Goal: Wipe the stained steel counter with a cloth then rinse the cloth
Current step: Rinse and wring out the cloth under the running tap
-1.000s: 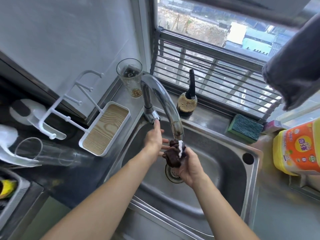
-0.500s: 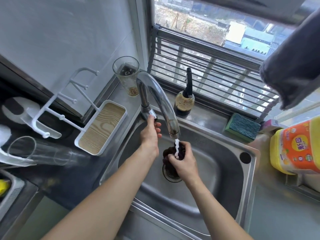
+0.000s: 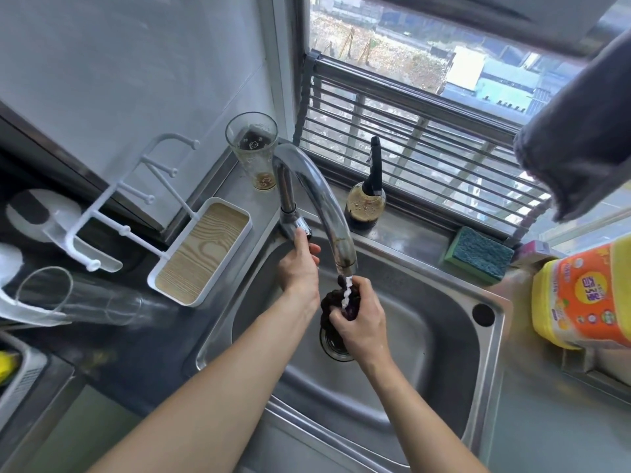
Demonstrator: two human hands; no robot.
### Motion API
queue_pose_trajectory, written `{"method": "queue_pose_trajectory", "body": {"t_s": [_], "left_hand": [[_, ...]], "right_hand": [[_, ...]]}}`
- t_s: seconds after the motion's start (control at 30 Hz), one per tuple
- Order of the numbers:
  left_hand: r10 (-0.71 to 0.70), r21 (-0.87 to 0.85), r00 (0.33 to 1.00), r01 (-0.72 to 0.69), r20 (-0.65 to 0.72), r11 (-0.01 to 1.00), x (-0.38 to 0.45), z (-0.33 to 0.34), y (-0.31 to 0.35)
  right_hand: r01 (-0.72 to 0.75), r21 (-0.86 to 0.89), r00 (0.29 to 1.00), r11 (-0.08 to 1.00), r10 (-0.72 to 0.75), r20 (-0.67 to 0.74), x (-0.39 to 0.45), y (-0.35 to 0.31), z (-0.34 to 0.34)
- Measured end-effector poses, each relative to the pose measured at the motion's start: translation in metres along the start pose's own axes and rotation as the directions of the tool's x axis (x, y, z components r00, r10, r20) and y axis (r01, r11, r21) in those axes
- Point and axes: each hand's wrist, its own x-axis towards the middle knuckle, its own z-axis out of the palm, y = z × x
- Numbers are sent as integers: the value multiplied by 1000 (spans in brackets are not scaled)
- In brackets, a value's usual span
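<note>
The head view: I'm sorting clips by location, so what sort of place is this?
Most likely a home kitchen, at a window high above buildings. A steel sink with a running tap, a scrub sponge on the ledge and a drinking glass in the corner point to it.

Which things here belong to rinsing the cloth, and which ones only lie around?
In use:
- dark cloth, bunched in the right hand under the running water
- tap, with the left hand at its base
- sink

Lying about:
- green sponge
- yellow detergent bottle
- dark soap dispenser
- empty glass
- white drying rack
</note>
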Motion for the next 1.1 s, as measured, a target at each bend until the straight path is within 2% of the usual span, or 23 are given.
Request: {"method": "queue_pose_trajectory", "body": {"t_s": [0.1, 0.17, 0.23, 0.27, 0.33, 0.37, 0.4, 0.47, 0.53, 0.6, 0.67, 0.73, 0.8, 0.87, 0.93, 0.97, 1.03, 1.1], "left_hand": [[60, 40, 984, -68, 167, 997, 1, -13, -5], [49, 125, 938, -97, 342, 987, 2, -24, -13], [-92, 272, 849, -63, 520, 960, 4, -40, -28], [-197, 326, 778, -11, 597, 945, 4, -49, -36], [-364, 394, 634, 101, 682, 913, 3, -61, -49], [-394, 415, 603, 113, 694, 903, 4, -65, -53], [-390, 429, 598, 84, 700, 899, 5, -68, -55], [-337, 471, 641, -43, 689, 881, 10, -76, -57], [-320, 540, 641, -178, 698, 823, 16, -82, -57], [-258, 545, 609, -347, 750, 764, 15, -81, -57], [-96, 467, 602, -499, 793, 730, 10, -70, -59], [-5, 373, 571, -531, 821, 761, 7, -63, -63], [-17, 340, 550, -493, 835, 801, 10, -62, -60], [20, 305, 586, -451, 810, 839, 14, -63, -54], [123, 272, 658, -464, 743, 843, 15, -62, -46], [177, 284, 681, -508, 711, 813, 14, -62, -42], [271, 341, 672, -630, 689, 697, 9, -62, -34], [311, 394, 618, -736, 722, 550, 7, -61, -31]], "right_hand": [[15, 4, 1000, 1000, -15, -8, 2, -4, 1], [28, 18, 999, 999, -28, -17, 5, -7, 1], [31, 33, 999, 999, -31, -19, 8, -10, 2], [30, 37, 999, 999, -29, -18, 9, -11, 2], [29, 37, 999, 999, -28, -21, 11, -13, -1], [35, 31, 999, 999, -34, -33, 12, -14, -3], [42, 15, 997, 999, -41, -60, 13, -16, -7], [48, -23, 990, 999, -50, -135, 16, -21, -14], [37, 8, 985, 999, -35, -168, 19, -28, -20], [45, 71, 992, 996, -36, -118, 19, -37, -21], [82, 157, 996, 984, -78, -33, 18, -48, -18], [88, 259, 995, 962, -96, 19, 19, -58, -16], [91, 295, 996, 951, -91, -11, 22, -63, -19], [55, 177, 992, 983, -35, -118, 26, -57, -27], [-77, 10, 982, 997, 78, -173, 30, -46, -38], [-178, -45, 976, 983, 171, -137, 32, -39, -43], [-374, -222, 923, 901, 386, 11, 31, -24, -47], [-345, -454, 877, 821, 455, 156, 26, -15, -47]]}}
